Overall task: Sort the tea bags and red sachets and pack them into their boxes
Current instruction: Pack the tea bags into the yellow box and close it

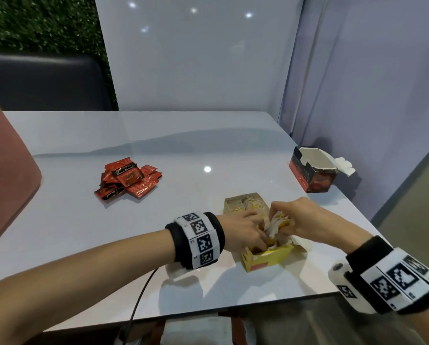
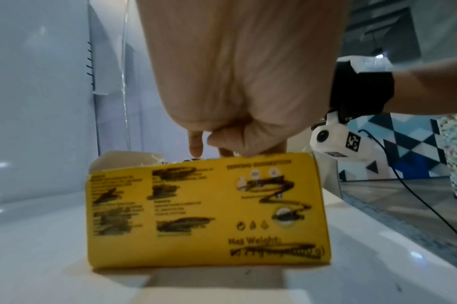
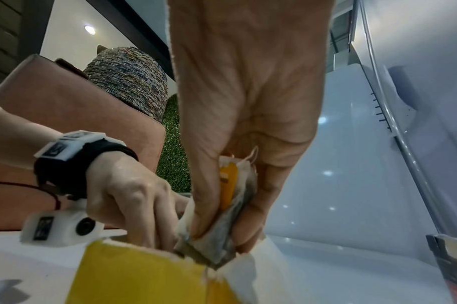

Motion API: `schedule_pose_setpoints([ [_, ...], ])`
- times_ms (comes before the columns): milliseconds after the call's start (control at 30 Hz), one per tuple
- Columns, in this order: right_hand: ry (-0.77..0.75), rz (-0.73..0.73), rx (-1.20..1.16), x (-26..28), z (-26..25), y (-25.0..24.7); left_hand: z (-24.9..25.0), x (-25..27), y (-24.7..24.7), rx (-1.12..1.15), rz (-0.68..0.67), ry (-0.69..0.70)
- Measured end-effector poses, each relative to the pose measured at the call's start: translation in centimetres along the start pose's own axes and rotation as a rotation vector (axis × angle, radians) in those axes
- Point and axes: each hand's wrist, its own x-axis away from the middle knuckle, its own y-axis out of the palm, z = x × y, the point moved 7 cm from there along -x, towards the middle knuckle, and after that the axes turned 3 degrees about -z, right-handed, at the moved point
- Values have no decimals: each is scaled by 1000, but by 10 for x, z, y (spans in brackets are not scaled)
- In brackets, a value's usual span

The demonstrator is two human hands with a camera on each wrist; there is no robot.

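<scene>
A yellow tea box stands open near the table's front right, with tea bags packed in its far part. My right hand pinches a bundle of tea bags between thumb and fingers, its lower end at the box's rim. Beside the bundle, my left hand reaches down into the box with fairly straight fingers, tips hidden. A pile of red sachets lies to the left. A red-and-black box stands open at far right.
The white table ends just behind my wrists. A grey partition closes the back and right sides. A pink chair and a dark chair stand at the left. A cable hangs below my left wrist.
</scene>
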Motion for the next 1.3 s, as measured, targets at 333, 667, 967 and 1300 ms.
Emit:
schedule_pose_setpoints([
  [333,-21,-77,238,7,-15,18,6,0,16,-278,-67,-75],
  [667,-78,-202,280,-6,-16,32,1,-2,14,-250,-78,-207],
  [967,-35,-173,351,-17,-11,42,-1,7,11,-13,-102,-158],
  [1300,-6,-26,110,-6,0,15,-49,47,1,799,565,-433],
])
